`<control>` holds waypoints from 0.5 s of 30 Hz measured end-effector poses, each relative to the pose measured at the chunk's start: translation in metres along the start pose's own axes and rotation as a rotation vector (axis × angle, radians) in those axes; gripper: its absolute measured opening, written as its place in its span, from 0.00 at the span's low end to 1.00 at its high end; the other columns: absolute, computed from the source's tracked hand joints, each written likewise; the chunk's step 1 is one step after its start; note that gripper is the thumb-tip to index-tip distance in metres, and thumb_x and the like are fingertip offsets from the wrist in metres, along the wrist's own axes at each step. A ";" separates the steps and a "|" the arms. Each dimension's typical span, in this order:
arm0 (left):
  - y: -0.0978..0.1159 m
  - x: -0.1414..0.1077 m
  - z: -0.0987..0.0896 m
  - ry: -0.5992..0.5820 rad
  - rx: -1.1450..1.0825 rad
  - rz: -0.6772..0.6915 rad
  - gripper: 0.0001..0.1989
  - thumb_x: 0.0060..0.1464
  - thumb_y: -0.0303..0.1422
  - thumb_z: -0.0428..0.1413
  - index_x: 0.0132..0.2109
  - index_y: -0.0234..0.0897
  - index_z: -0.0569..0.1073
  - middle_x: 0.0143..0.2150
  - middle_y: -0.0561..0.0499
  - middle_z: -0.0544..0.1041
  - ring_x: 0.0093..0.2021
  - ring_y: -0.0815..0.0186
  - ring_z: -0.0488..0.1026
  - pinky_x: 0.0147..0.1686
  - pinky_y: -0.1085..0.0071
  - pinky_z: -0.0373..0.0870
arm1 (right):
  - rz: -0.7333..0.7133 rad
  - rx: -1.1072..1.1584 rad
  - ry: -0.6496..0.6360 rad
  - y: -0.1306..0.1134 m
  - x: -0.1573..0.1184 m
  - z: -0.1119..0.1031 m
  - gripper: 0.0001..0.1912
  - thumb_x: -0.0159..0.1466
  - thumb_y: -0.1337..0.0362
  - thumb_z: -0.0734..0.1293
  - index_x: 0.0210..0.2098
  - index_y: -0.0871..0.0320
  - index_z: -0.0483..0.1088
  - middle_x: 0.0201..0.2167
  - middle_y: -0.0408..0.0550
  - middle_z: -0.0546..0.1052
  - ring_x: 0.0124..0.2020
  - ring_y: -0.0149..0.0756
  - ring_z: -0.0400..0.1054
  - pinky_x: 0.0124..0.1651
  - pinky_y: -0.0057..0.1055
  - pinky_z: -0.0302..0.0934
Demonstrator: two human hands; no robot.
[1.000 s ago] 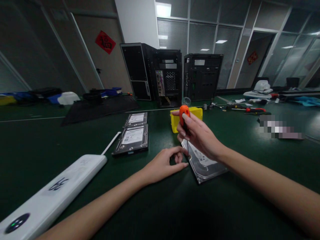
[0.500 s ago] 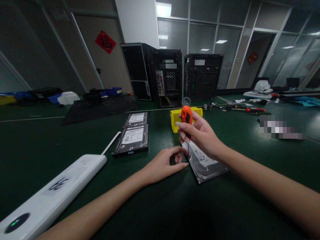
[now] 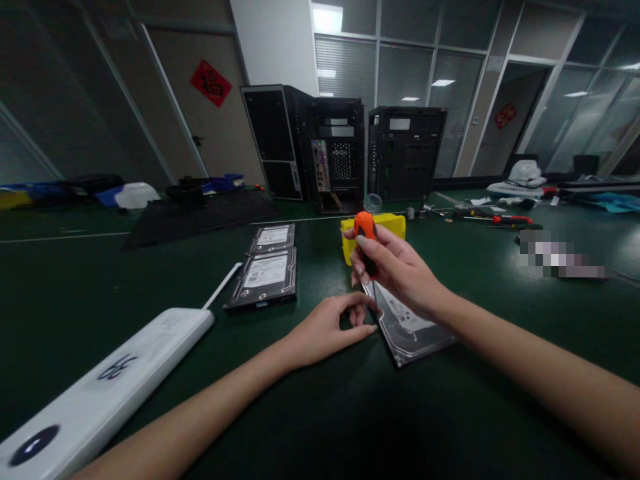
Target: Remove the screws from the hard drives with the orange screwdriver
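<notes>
My right hand (image 3: 395,263) is wrapped round an orange and black screwdriver (image 3: 366,227). The shaft points down, its tip on the left edge of a hard drive (image 3: 406,343) lying label up on the table. At that same edge is my left hand (image 3: 333,328), index finger and thumb against the drive beside the screwdriver tip, other fingers curled under. My right hand and forearm hide part of the drive. Behind the right hand stands a yellow plastic box (image 3: 397,224), partly covered by it.
To the left lie two more hard drives (image 3: 265,277), (image 3: 274,237). A white device marked 39 (image 3: 120,373) with a thin rod sits at front left. Black computer cases (image 3: 407,153) stand at the back. Pliers and other tools (image 3: 505,219) lie at the right on the green table (image 3: 320,413).
The screwdriver's handle has tilted slightly left, and my right hand has shifted a little left and down with it. My left hand and the hard drive stay in place.
</notes>
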State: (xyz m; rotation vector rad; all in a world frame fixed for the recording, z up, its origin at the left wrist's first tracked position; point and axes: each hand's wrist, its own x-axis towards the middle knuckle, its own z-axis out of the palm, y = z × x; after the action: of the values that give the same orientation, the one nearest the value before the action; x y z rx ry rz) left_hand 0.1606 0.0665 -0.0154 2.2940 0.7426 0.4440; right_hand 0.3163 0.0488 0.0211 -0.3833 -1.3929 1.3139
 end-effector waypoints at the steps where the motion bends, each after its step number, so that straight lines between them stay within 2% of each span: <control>1: -0.001 0.000 0.000 0.002 0.003 0.003 0.13 0.54 0.35 0.54 0.46 0.35 0.69 0.31 0.54 0.69 0.32 0.67 0.67 0.34 0.73 0.62 | 0.003 -0.006 0.012 0.000 0.000 -0.001 0.10 0.61 0.61 0.63 0.41 0.55 0.62 0.25 0.39 0.66 0.23 0.25 0.60 0.31 0.27 0.58; 8: 0.000 0.000 0.001 -0.001 0.009 0.006 0.13 0.54 0.35 0.53 0.46 0.36 0.69 0.32 0.54 0.69 0.32 0.67 0.67 0.33 0.73 0.62 | -0.006 -0.058 0.051 -0.002 0.000 -0.003 0.13 0.59 0.63 0.66 0.40 0.55 0.58 0.25 0.39 0.71 0.21 0.24 0.61 0.27 0.25 0.57; 13: 0.002 0.000 -0.001 -0.016 0.010 -0.011 0.13 0.54 0.35 0.53 0.46 0.35 0.69 0.31 0.54 0.69 0.32 0.68 0.67 0.33 0.73 0.62 | -0.014 -0.060 0.112 0.000 -0.001 -0.001 0.17 0.55 0.64 0.69 0.41 0.53 0.59 0.22 0.35 0.65 0.21 0.23 0.58 0.25 0.24 0.53; 15: 0.002 0.000 -0.001 -0.016 0.007 -0.011 0.13 0.54 0.34 0.53 0.46 0.35 0.69 0.31 0.55 0.69 0.31 0.68 0.67 0.32 0.74 0.62 | -0.024 -0.045 0.112 -0.002 -0.002 0.001 0.15 0.57 0.62 0.68 0.42 0.53 0.61 0.22 0.36 0.63 0.22 0.24 0.57 0.26 0.25 0.53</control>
State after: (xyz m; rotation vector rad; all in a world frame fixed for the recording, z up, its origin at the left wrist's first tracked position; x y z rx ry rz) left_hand 0.1608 0.0656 -0.0133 2.2960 0.7496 0.4184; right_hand 0.3167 0.0463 0.0217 -0.4627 -1.3308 1.2248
